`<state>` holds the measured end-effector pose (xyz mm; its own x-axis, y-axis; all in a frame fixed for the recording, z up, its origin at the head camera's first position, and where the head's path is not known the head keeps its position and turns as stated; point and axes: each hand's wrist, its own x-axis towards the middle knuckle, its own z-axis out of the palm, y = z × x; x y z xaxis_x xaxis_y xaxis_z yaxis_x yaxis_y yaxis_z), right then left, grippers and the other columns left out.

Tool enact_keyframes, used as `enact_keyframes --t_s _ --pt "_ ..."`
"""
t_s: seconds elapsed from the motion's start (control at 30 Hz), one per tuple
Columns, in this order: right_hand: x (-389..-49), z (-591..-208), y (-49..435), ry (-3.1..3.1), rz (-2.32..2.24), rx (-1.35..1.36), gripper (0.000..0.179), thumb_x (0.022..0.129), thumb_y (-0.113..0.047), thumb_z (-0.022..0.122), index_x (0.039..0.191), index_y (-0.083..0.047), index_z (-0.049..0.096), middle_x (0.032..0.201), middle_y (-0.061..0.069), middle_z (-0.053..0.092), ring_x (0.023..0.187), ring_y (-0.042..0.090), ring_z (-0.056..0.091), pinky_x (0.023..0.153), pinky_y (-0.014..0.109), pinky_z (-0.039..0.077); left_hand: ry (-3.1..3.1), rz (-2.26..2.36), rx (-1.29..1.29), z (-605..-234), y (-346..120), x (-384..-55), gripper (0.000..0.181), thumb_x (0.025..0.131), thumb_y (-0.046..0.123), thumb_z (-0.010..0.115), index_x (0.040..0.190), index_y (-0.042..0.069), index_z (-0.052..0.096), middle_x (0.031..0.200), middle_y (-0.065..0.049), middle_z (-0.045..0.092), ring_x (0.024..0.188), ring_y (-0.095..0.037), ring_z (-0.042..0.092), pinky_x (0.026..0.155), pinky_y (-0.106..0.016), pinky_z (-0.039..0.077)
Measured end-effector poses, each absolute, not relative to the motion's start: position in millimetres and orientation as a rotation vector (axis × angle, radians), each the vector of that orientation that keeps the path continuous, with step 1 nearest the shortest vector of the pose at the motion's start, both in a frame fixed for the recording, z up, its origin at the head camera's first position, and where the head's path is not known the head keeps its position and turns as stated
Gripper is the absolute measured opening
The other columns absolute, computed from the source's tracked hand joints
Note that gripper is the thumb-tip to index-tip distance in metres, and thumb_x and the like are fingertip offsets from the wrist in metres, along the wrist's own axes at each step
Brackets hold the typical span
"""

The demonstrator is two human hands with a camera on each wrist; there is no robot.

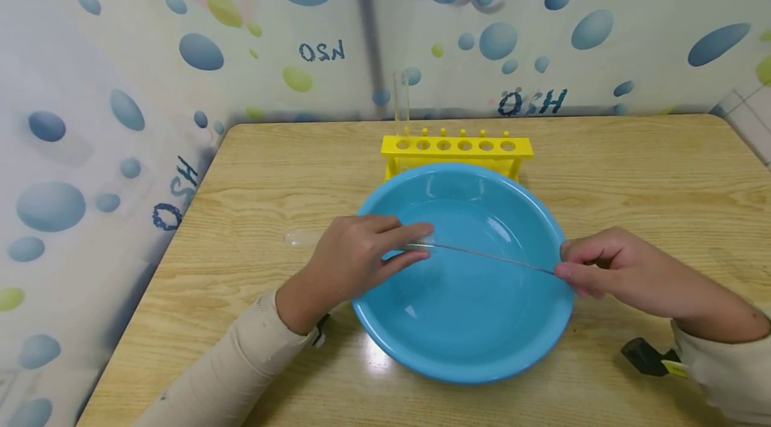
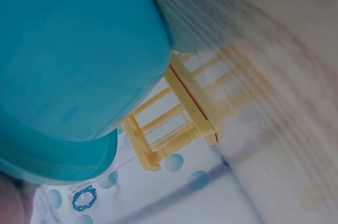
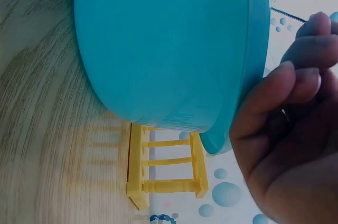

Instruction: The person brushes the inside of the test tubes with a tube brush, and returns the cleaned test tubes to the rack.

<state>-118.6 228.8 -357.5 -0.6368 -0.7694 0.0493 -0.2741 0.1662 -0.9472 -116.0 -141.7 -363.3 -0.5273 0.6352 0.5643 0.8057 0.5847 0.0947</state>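
Note:
Over the blue basin (image 1: pixel 458 333), my left hand (image 1: pixel 355 249) grips a clear glass test tube (image 1: pixel 301 237) lying nearly level, its rounded end sticking out to the left. A thin twisted wire (image 1: pixel 494 257), which looks like the handle of a test tube brush, runs out of the tube's mouth to the right. My right hand (image 1: pixel 620 273) pinches the wire's far end beside the basin's right rim. Any bristles are hidden in the tube and behind the left fingers. The right wrist view shows the wire (image 3: pixel 288 14) reaching my right fingertips (image 3: pixel 319 20).
Behind the basin stands a yellow test tube rack (image 1: pixel 458 146), with an upright test tube (image 1: pixel 401 99) in its leftmost hole. The wooden table (image 1: pixel 289 173) meets a patterned wall (image 1: pixel 271 79) at the back and left. A black strap piece (image 1: pixel 647 357) hangs at the right sleeve.

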Motion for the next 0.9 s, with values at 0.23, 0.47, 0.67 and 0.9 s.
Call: enact_keyframes --t_s 0.23,0.47,0.67,0.9 --pt "-119.8 -357.1 229.5 2.061 -1.438 -1.012 0.035 0.094 0.015 0.052 0.071 -0.011 0.057 0.065 0.004 0.04 0.055 0.017 0.042 0.045 0.028 0.033 -2.339 -0.5 -1.171 -362.9 -141.9 -116.4 0.038 0.082 0.035 0.082 0.116 0.021 0.075 0.074 0.007 0.067 0.059 -0.003 0.057 0.05 -0.017 0.042" --pt "-120.0 -356.2 228.9 2.078 -1.431 -1.022 0.035 0.093 0.015 0.055 0.07 -0.012 0.058 0.066 0.003 0.043 0.057 0.016 0.044 0.047 0.027 0.035 -2.301 -0.487 -1.199 -362.9 -142.9 -117.8 0.04 0.081 0.036 0.082 0.117 0.021 0.075 0.073 0.007 0.067 0.057 -0.003 0.056 0.049 -0.017 0.04" --pt "-116.6 -356.4 225.8 2.141 -1.432 -0.981 0.035 0.094 0.013 0.055 0.07 -0.013 0.057 0.064 0.004 0.038 0.054 0.017 0.041 0.044 0.028 0.032 -2.306 -0.489 -1.192 -363.0 -142.8 -117.4 0.039 0.081 0.035 0.082 0.117 0.02 0.075 0.071 0.007 0.065 0.056 -0.003 0.054 0.048 -0.017 0.039" --pt "-114.6 -356.4 224.7 2.226 -1.39 -0.918 0.034 0.095 0.009 0.057 0.07 -0.014 0.059 0.062 0.004 0.035 0.053 0.017 0.039 0.043 0.027 0.031 -2.273 -0.494 -1.2 -363.6 -142.3 -118.0 0.039 0.08 0.034 0.083 0.115 0.019 0.076 0.073 0.007 0.067 0.057 -0.003 0.058 0.049 -0.017 0.041"
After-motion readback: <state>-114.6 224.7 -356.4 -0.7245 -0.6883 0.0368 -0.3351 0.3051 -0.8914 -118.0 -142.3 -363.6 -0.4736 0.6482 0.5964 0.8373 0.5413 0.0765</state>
